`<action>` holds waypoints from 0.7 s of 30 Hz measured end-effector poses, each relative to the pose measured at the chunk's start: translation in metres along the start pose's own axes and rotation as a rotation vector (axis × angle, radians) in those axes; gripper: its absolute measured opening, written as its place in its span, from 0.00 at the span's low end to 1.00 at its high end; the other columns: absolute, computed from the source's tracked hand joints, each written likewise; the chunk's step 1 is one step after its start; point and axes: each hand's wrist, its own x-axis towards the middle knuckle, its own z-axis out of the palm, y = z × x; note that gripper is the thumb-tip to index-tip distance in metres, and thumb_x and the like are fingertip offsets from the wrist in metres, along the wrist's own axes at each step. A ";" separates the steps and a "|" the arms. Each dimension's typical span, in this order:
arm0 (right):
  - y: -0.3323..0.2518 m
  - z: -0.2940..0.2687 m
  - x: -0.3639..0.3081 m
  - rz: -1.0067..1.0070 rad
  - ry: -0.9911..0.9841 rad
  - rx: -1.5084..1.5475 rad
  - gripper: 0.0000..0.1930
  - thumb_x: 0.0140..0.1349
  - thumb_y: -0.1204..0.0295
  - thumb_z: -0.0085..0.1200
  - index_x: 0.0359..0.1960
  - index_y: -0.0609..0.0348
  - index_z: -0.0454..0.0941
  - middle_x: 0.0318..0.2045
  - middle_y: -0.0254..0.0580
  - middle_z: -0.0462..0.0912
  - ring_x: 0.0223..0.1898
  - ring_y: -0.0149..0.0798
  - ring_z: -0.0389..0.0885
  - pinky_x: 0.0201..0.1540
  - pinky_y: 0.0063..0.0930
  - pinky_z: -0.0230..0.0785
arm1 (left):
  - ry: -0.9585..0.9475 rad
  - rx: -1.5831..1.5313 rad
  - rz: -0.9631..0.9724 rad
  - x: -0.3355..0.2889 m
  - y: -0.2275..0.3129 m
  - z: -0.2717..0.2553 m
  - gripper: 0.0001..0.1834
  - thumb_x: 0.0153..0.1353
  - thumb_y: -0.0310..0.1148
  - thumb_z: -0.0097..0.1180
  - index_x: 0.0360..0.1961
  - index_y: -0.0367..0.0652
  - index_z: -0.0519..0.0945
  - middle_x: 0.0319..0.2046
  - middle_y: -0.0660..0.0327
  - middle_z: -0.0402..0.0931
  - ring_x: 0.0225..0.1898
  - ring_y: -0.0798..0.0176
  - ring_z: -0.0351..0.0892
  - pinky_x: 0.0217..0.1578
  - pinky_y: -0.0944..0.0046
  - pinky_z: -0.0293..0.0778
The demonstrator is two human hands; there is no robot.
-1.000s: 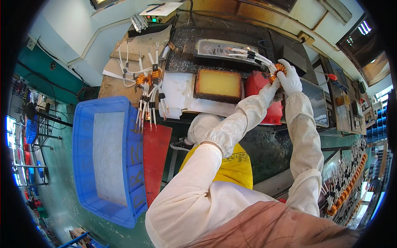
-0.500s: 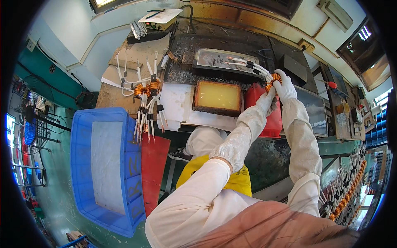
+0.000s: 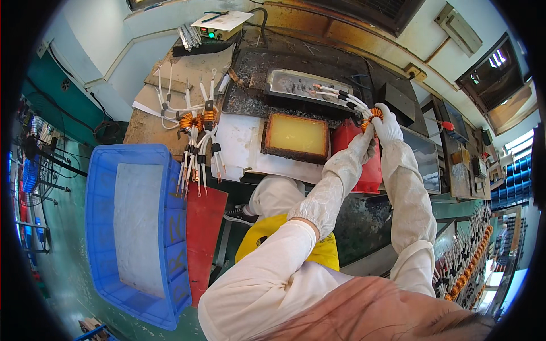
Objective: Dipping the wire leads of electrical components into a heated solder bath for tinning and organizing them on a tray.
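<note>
Both my gloved hands hold a copper-wound ring coil (image 3: 372, 120) at the right of the bench. My left hand (image 3: 364, 144) grips its near side, fingers partly hidden. My right hand (image 3: 388, 123) closes on its right side. White-sleeved leads (image 3: 348, 100) with black bands run left from the coil, bare copper ends above the right part of a long metal-topped trough (image 3: 307, 83); contact with its surface cannot be told. Nearer me, a rectangular pan (image 3: 264, 145) contains yellowish liquid. Below my hands stands a red bin (image 3: 345, 136).
More ring coils (image 3: 192, 122) with white leads lie on the bench's left, leads hanging over the edge. A blue crate (image 3: 176, 250) stands below, beside a red panel (image 3: 206, 238). Several coils (image 3: 469, 270) line the lower right. A dark box (image 3: 396, 102) sits beyond my right hand.
The coil and its leads have come slightly lower and nearer, with both hands still around it. The whole view has shifted a little. A green light now shows on the box at the back.
</note>
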 end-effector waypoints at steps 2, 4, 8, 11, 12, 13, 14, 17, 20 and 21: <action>0.000 0.001 0.001 -0.006 -0.003 -0.009 0.24 0.57 0.64 0.50 0.58 0.43 0.71 0.46 0.62 0.75 0.49 0.61 0.76 0.53 0.44 0.69 | 0.021 0.009 0.004 0.001 0.000 0.000 0.23 0.62 0.61 0.53 0.31 0.51 0.72 0.16 0.73 0.64 0.11 0.76 0.58 0.11 0.74 0.60; 0.002 0.004 0.003 -0.011 -0.006 -0.014 0.24 0.57 0.64 0.50 0.58 0.43 0.71 0.46 0.62 0.75 0.49 0.61 0.76 0.53 0.44 0.69 | 0.025 0.013 0.004 0.001 0.000 -0.001 0.24 0.63 0.61 0.53 0.31 0.51 0.72 0.16 0.73 0.64 0.11 0.75 0.59 0.11 0.74 0.60; 0.001 0.002 0.004 -0.006 -0.024 -0.042 0.24 0.58 0.62 0.49 0.59 0.40 0.70 0.49 0.64 0.75 0.49 0.66 0.77 0.53 0.49 0.70 | 0.014 -0.033 -0.003 0.004 -0.001 -0.004 0.23 0.63 0.60 0.54 0.32 0.50 0.72 0.16 0.71 0.66 0.10 0.73 0.61 0.10 0.71 0.61; -0.001 0.001 0.003 0.007 -0.027 -0.048 0.24 0.58 0.62 0.49 0.59 0.40 0.70 0.49 0.64 0.75 0.49 0.66 0.77 0.53 0.50 0.70 | 0.027 -0.026 -0.020 0.004 -0.002 -0.004 0.23 0.63 0.60 0.54 0.32 0.50 0.72 0.16 0.72 0.66 0.10 0.73 0.61 0.10 0.72 0.62; -0.001 0.002 0.003 0.010 -0.025 -0.047 0.24 0.58 0.62 0.49 0.59 0.40 0.70 0.49 0.64 0.75 0.49 0.66 0.77 0.53 0.50 0.70 | 0.029 -0.026 -0.019 0.004 -0.001 -0.004 0.23 0.63 0.60 0.54 0.32 0.50 0.72 0.16 0.72 0.66 0.10 0.73 0.61 0.10 0.72 0.62; -0.001 0.003 0.004 0.010 -0.026 -0.045 0.24 0.58 0.62 0.49 0.59 0.40 0.70 0.49 0.64 0.75 0.49 0.66 0.77 0.53 0.50 0.70 | 0.023 -0.019 -0.021 0.004 -0.001 -0.004 0.24 0.63 0.61 0.52 0.31 0.51 0.72 0.15 0.72 0.65 0.10 0.74 0.60 0.10 0.73 0.61; 0.000 0.003 0.005 0.010 -0.024 -0.044 0.24 0.58 0.62 0.49 0.58 0.40 0.70 0.49 0.64 0.75 0.49 0.66 0.77 0.53 0.50 0.70 | 0.015 -0.011 -0.027 0.004 -0.001 -0.003 0.24 0.63 0.63 0.51 0.29 0.52 0.71 0.15 0.73 0.64 0.10 0.75 0.58 0.11 0.74 0.60; -0.001 0.003 0.005 0.008 -0.019 -0.048 0.23 0.58 0.63 0.49 0.58 0.40 0.71 0.49 0.64 0.75 0.49 0.66 0.77 0.53 0.50 0.70 | 0.003 -0.040 -0.024 0.003 0.000 -0.002 0.24 0.63 0.63 0.51 0.28 0.52 0.71 0.15 0.73 0.64 0.10 0.76 0.58 0.11 0.75 0.60; -0.007 0.002 0.005 0.008 -0.016 -0.058 0.24 0.57 0.63 0.49 0.58 0.41 0.71 0.49 0.63 0.75 0.49 0.65 0.77 0.53 0.48 0.70 | -0.022 -0.064 -0.028 0.001 0.003 -0.003 0.24 0.63 0.63 0.50 0.28 0.53 0.71 0.15 0.74 0.63 0.11 0.77 0.58 0.12 0.76 0.59; -0.009 0.002 0.005 0.013 -0.018 -0.063 0.24 0.57 0.64 0.50 0.59 0.42 0.70 0.48 0.63 0.75 0.49 0.64 0.76 0.53 0.47 0.70 | -0.021 -0.064 -0.029 0.000 0.003 -0.003 0.24 0.63 0.63 0.50 0.28 0.53 0.71 0.15 0.74 0.63 0.11 0.77 0.58 0.12 0.76 0.59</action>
